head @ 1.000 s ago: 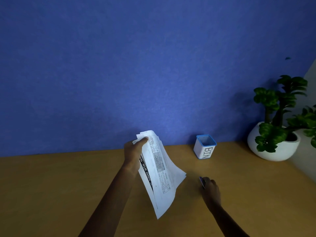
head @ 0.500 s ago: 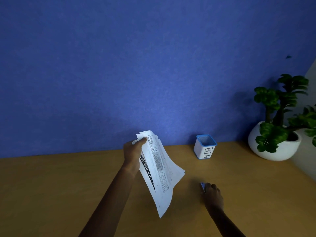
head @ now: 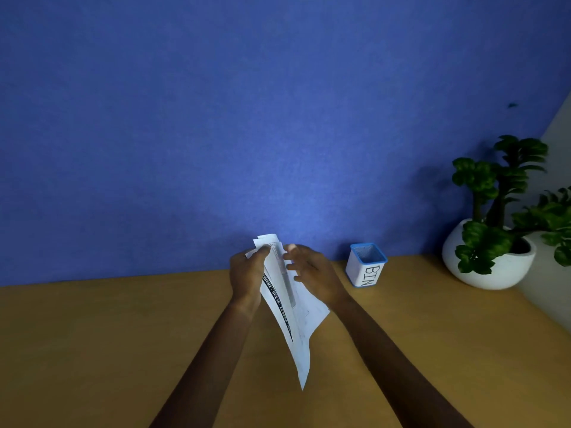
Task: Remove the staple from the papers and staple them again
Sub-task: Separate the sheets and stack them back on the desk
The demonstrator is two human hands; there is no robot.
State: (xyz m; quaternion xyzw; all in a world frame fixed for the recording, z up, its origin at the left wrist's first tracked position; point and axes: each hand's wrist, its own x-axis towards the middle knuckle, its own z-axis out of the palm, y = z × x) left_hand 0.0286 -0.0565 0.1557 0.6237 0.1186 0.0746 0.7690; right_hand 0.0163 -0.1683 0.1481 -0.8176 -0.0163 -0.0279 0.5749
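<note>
A sheaf of printed white papers (head: 298, 330) hangs edge-on above the wooden table (head: 92, 350), its lower corner pointing down. My left hand (head: 247, 273) pinches the sheaf at its top corner, thumb on the front sheet. My right hand (head: 312, 273) is raised just right of the papers' top, its fingers loosely spread and touching the sheet edges, with nothing visible in it. No staple or stapler can be made out; my right forearm covers the table spot behind it.
A small white cup with a blue rim, marked BIN (head: 366, 267), stands at the back of the table by the blue wall. A green plant in a round white pot (head: 485, 267) sits at the far right.
My right hand has left the small object on the table and risen up to the top of the papers. My left hand still holds the sheaf in about the same place.
</note>
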